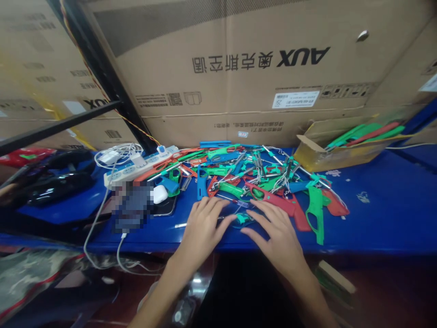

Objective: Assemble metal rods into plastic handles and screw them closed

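Observation:
A gas lighter with a teal-green middle piece [243,219] lies in front of me on the blue tabletop, between my two hands. Its metal tube seems to run left under my left hand [203,225] and comes out beyond it. The fingers of that hand are spread, with the thumb tip close to the green piece; I cannot tell whether it touches. My right hand [278,232] is on the other side, fingers bent and apart. Just beyond the lighter lies a screwdriver [241,204] with a purplish clear handle, near both hands' fingertips.
Behind my hands spreads a heap of lighter shells, tubes and wired parts [252,166]. A red lighter shell [287,205] and a green one [316,212] lie right. Also around are an open carton [331,159], a power strip [128,173], white earbuds case [160,194] and large cardboard boxes [232,27].

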Motion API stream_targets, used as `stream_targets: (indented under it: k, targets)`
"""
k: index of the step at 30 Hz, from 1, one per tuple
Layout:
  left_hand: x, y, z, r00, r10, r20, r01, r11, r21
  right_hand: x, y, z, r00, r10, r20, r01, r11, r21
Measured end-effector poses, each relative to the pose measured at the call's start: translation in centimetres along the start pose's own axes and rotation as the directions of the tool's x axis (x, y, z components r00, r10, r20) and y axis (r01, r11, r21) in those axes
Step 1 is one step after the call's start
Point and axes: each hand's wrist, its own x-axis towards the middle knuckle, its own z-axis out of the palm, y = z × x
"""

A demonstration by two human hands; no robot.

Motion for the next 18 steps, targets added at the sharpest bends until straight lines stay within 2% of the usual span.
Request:
stream_targets:
  k: [3, 6, 9, 10, 12, 15, 18]
  targets:
    - [3.0, -1.3, -0.8, 0.998, 0.001, -0.061, 0.002, 0.999, 0.044, 0.1, 0.1, -0.1, 1.000, 0.027, -0.011, -0.026, 0.999, 0.026]
    - [7.6, -3.5, -1.6, 0.994, 0.005, -0.108, 0.012, 0.988, 0.156, 0.0, 0.1, 0.0, 0.996, 0.086, -0.015, -0.085, 0.996, 0.040]
    - [11.8, -5.9, -1.9, 0.995, -0.066, -0.071, 0.083, 0.961, 0.265, -0.1, 0.2, 0.2, 0.991, 0.131, -0.012, -0.130, 0.990, 0.063]
    - [12.7, -6.5, -1.8, 0.996, -0.083, -0.025, 0.087, 0.947, 0.310, -0.2, 0.2, 0.3, 0.990, 0.139, -0.016, -0.138, 0.988, 0.071]
    - [13.5, -7.7, -1.7, 0.995, -0.098, 0.018, 0.086, 0.939, 0.333, -0.3, 0.3, 0.4, 0.987, 0.159, -0.020, -0.157, 0.984, 0.080]
    - [13.3, -9.0, -1.2, 0.995, -0.089, 0.044, 0.070, 0.941, 0.332, -0.4, 0.4, 0.4, 0.980, 0.198, -0.025, -0.194, 0.976, 0.099]
    - [12.7, -9.5, -0.5, 0.993, -0.015, 0.113, -0.022, 0.947, 0.319, -0.4, 0.4, 0.1, 0.978, 0.204, -0.035, -0.197, 0.970, 0.140]
